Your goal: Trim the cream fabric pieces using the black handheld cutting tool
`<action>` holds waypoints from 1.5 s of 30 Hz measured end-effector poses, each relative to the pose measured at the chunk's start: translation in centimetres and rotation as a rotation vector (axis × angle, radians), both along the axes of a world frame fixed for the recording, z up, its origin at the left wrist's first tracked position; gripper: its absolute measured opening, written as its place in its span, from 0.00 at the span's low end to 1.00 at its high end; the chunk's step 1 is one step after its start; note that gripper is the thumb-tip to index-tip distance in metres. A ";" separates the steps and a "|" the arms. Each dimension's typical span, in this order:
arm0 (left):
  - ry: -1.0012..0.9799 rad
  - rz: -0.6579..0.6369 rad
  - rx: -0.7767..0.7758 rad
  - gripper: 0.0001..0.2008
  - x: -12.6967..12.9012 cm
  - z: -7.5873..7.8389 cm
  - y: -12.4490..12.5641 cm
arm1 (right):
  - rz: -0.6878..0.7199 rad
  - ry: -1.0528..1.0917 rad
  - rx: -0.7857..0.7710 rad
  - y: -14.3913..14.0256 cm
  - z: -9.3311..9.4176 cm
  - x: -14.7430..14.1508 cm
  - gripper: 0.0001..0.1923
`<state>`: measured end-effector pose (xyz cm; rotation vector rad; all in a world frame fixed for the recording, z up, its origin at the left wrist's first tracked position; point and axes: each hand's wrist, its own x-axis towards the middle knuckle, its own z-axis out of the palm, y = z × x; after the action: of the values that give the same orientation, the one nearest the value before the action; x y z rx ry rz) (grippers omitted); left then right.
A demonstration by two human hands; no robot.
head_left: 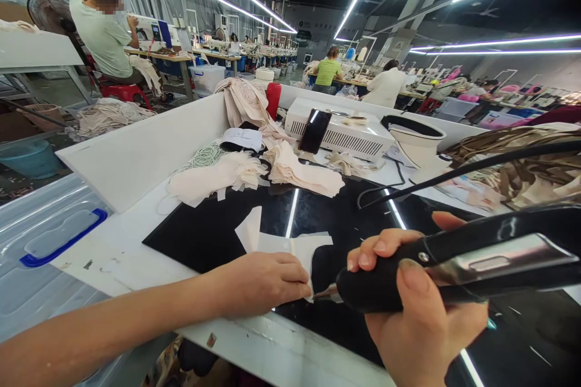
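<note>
My right hand (pixel 417 314) is wrapped round a black corded hand tool (pixel 372 284) with a silver lever along its side. Its narrow metal tip points left and meets the edge of a pale cream fabric piece (pixel 276 244) by my left fingertips. My left hand (pixel 267 284) is closed on the near edge of that piece, thumb and fingers pressed together, and hides part of it. The fabric lies on a glossy black board (pixel 204 236). Beyond it sit two stacks of cut cream pieces, a left stack (pixel 218 178) and a right stack (pixel 304 172).
A vented white box (pixel 340 127) stands at the back with a phone (pixel 315 131) leaning on it. A black cable (pixel 476 169) arches over the right side. Brown strips (pixel 535 163) are heaped at the right. Several people work at sewing machines beyond.
</note>
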<state>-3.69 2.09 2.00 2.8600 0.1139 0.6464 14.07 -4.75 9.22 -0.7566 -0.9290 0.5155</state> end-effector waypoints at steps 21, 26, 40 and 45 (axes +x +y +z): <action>0.078 -0.074 -0.159 0.14 -1.3 1.8 -0.8 | 0.000 -0.051 -0.022 -1.1 0.7 2.0 0.26; 0.025 -0.069 -0.109 0.16 -0.7 3.0 -0.7 | -0.156 0.010 0.002 0.7 1.2 4.5 0.26; -0.065 0.096 0.092 0.08 5.5 1.2 0.6 | -0.135 -0.053 0.010 2.4 -0.8 6.0 0.24; -0.042 0.090 0.069 0.07 5.8 0.2 0.7 | -0.119 -0.048 0.006 2.6 -1.3 6.3 0.25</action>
<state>2.07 2.82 2.24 2.9198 0.2194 0.7411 20.40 -2.11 7.89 -0.8165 -0.9229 0.3916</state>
